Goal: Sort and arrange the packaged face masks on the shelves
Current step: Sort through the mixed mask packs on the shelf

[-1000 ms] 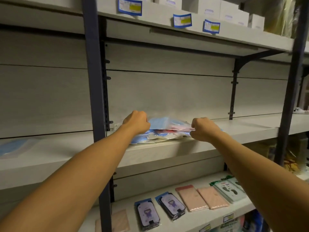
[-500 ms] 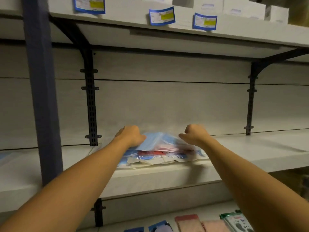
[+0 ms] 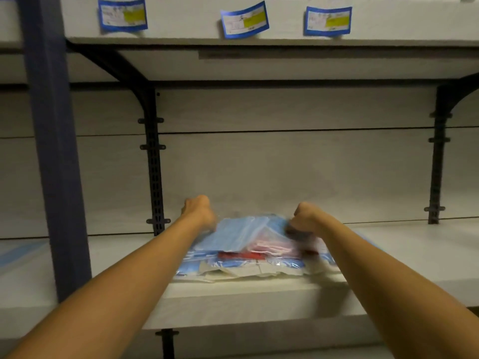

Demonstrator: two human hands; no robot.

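Fingers curled tight on both sides: left hand (image 3: 199,212) gripping the far left corner of the mask stack (image 3: 248,247), right hand (image 3: 305,216) gripping the far right corner. Fingertips hidden behind knuckles and plastic. Stack lying flat on the middle shelf (image 3: 401,268), near its front edge, between the two bracket rails. Clear packets, blue masks on top, pink and red ones beneath, white edges at the bottom. Somewhat blurred. Another blue packet (image 3: 18,252) at far left, past the blue post (image 3: 51,151). Three blue-and-yellow labels (image 3: 245,19) stuck on the upper shelf edge.
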